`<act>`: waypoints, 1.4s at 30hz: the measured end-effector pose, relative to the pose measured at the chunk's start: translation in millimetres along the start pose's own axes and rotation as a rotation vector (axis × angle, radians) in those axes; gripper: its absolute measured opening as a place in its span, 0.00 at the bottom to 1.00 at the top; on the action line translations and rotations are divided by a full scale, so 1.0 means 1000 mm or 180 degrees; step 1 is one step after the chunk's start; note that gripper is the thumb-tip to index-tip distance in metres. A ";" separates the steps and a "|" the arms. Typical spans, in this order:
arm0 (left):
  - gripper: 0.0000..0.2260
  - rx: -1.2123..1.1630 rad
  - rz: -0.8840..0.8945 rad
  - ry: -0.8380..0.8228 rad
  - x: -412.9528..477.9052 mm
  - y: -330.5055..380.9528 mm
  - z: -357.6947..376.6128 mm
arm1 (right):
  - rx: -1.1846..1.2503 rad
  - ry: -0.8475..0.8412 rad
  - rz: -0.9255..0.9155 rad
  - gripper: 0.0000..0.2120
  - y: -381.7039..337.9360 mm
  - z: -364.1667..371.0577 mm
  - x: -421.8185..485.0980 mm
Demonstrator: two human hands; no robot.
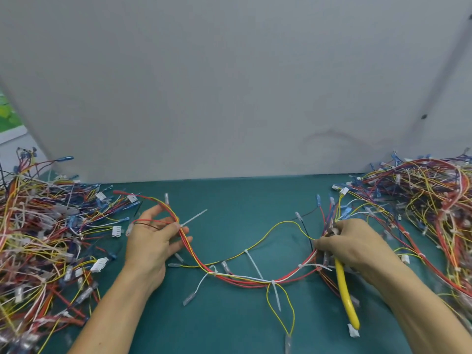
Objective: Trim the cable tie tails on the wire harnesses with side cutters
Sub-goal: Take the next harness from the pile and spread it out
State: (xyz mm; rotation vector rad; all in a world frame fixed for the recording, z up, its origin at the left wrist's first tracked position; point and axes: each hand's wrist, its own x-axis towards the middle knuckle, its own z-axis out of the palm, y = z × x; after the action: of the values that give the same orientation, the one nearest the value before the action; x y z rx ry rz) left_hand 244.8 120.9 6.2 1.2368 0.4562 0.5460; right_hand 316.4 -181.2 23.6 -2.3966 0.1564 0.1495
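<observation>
Seen from the head camera, the wire harness [242, 278] sags in a long U across the green mat [242, 200], strung between the two hands.

The left hand [153, 241] holds the harness's left arm. Its thumb and fingertips [182, 229] are drawn together in a pinch on the red and yellow bundle, and the lower fingers lie loosely straight beneath the wires. An untrimmed cable tie tail [194, 217] sticks up to the right from just above that pinch.

The right hand [355, 246] is curled tight. Its fingers [321, 244] close round the harness's right arm and also round the side cutters [344, 295]. The yellow handles of the cutters hang down out of the palm toward the near edge. The cutting head is buried among fingers and wires, so I cannot tell whether the blades are parted.

More white tails stand off the low part of the loop: one slanting [254, 264], one pointing down [277, 295], and one near the right hand [316, 266].

Heaps of harnesses lie to the left [46, 238] and to the right [429, 200], in front of a grey board [229, 85].
</observation>
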 end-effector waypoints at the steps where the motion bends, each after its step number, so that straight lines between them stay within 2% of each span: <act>1: 0.19 0.0052 -0.0048 0.0104 0.001 0.000 -0.001 | -0.0126 -0.0049 0.0028 0.10 0.000 -0.001 -0.001; 9: 0.17 0.0420 -0.0343 0.0618 0.000 0.003 -0.009 | -0.0488 -0.0406 0.0080 0.09 0.004 -0.008 -0.008; 18: 0.14 0.0861 -0.0627 0.0777 -0.019 0.008 -0.036 | -0.0342 -0.0915 0.0250 0.08 0.005 -0.019 -0.031; 21: 0.18 0.1387 -0.0759 0.0780 -0.028 0.007 -0.046 | -0.0593 -0.0859 0.0173 0.08 0.003 -0.022 -0.040; 23: 0.18 0.2298 -0.0671 0.0855 -0.038 0.011 -0.050 | -0.0734 -0.1031 0.0067 0.10 -0.001 -0.023 -0.047; 26: 0.18 0.4223 -0.0420 0.0774 -0.050 0.022 -0.054 | -0.0981 -0.1205 -0.0171 0.14 -0.002 -0.026 -0.052; 29: 0.19 0.4848 -0.0158 0.0804 -0.060 0.027 -0.049 | -0.1064 -0.0992 -0.0183 0.19 0.003 -0.037 -0.053; 33: 0.28 0.4914 0.0192 0.0885 -0.076 0.032 -0.040 | -0.0875 -0.0554 -0.0241 0.21 0.006 -0.054 -0.049; 37: 0.40 0.4809 0.0883 0.0831 -0.085 0.049 -0.030 | -0.0132 0.0083 -0.0730 0.11 0.002 -0.065 -0.043; 38: 0.39 0.4833 0.1275 0.0817 -0.085 0.054 -0.027 | 0.0105 0.0120 -0.0839 0.09 0.001 -0.066 -0.040; 40: 0.29 0.4626 0.2248 0.0722 -0.088 0.059 -0.017 | 0.0583 0.0086 -0.0989 0.08 0.000 -0.068 -0.037; 42: 0.15 0.4103 0.2805 0.0161 -0.090 0.060 -0.002 | 0.0931 0.0179 -0.1097 0.11 0.001 -0.068 -0.036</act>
State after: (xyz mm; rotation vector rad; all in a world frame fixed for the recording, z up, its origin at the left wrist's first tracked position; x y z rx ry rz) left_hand 164.0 80.5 66.3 2.7130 0.2538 1.0904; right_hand 284.7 -225.2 78.4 -2.0991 -0.1972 -0.0963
